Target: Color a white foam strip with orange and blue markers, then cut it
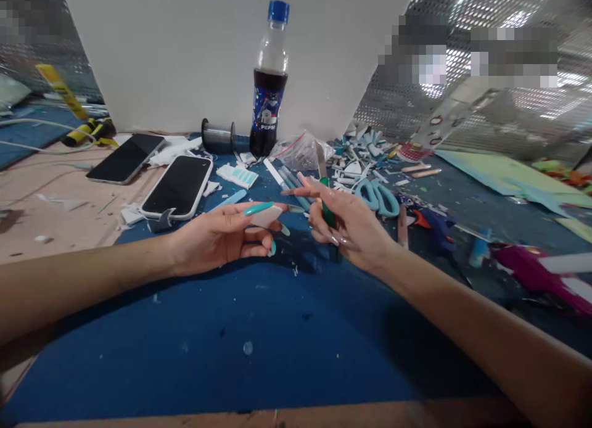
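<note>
My left hand (217,235) hovers over the blue mat (240,329), fingers curled round a small white foam piece (265,216) pinched under the thumb. My right hand (349,227) is just to its right, closed on a green-handled knife (326,200) whose blade points up and away. The index finger of that hand stretches left toward the white piece. The two hands nearly touch.
Two phones (178,185) (126,157) lie at the left. A Pepsi bottle (269,82) and a wire spool (218,135) stand before a white board. Teal scissors (377,197), glue sticks, foam scraps and a glue gun (435,226) litter the right side.
</note>
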`<state>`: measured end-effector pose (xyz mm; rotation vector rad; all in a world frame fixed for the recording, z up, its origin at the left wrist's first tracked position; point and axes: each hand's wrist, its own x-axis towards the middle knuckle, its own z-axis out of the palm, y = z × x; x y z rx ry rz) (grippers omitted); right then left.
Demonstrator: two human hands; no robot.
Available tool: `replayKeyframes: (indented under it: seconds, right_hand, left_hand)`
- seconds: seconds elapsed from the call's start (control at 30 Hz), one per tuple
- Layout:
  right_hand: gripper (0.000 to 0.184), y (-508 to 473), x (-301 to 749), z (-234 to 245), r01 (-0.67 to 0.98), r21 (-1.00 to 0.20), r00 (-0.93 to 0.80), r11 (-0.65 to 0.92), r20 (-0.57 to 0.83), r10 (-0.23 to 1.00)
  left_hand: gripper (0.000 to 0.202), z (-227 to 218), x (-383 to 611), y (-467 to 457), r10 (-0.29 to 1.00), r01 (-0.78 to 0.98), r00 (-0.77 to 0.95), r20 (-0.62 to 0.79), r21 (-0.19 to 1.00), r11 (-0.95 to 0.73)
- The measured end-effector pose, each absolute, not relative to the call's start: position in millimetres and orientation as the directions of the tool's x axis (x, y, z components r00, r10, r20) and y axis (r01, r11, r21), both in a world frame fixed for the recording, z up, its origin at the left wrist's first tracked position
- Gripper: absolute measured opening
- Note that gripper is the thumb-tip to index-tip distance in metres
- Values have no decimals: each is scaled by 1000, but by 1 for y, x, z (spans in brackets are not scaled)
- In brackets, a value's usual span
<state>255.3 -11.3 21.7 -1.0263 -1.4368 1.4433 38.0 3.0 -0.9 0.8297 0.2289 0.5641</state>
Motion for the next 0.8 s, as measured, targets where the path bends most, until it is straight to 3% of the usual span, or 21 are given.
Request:
replayKeyframes:
  seconds: [0.3,0.5,0.8]
  right_hand:
    - [18,-30,248,15,-14,-990,-339,142,139,930]
    - [28,-38,247,18,31,-992,-318,121,105,942]
    - [25,-42,245,19,7,-991,-306,131,122,944]
  left_hand:
    - [38,-2,34,6,475,-391,879,41,633,668]
    - [33,2,34,6,445,-364,896,9,588,722]
    - [35,2,34,6,427,-347,904,-6,574,742]
